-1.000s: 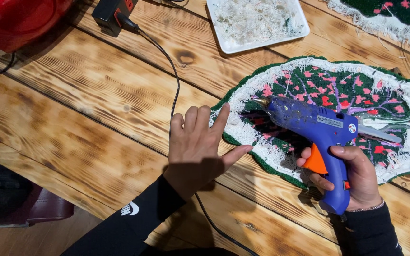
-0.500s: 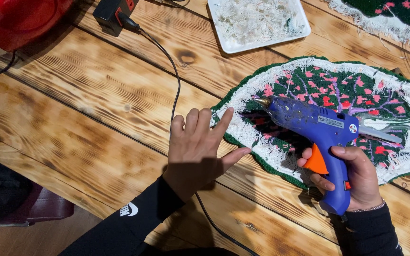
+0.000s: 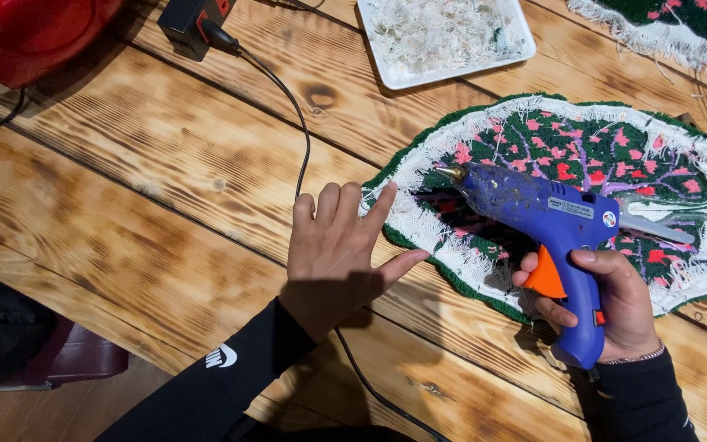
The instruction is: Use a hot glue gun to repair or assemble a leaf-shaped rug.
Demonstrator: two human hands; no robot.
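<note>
One tufted rug piece (image 3: 583,164), green with pink flowers, lies backing-side up on the wooden bench (image 3: 149,188), its frayed white border folded inward. The right hand (image 3: 615,303) has its grip closed around a blue glue gun (image 3: 546,217), a finger by the orange trigger, nozzle aimed at the left edge. The left hand (image 3: 337,245) lies flat with its grip open, fingertips pinning that border, probably to keep the flap down near the nozzle. A black cord (image 3: 300,123) runs past, and a white tray (image 3: 443,37) of trimmings sits further back.
</note>
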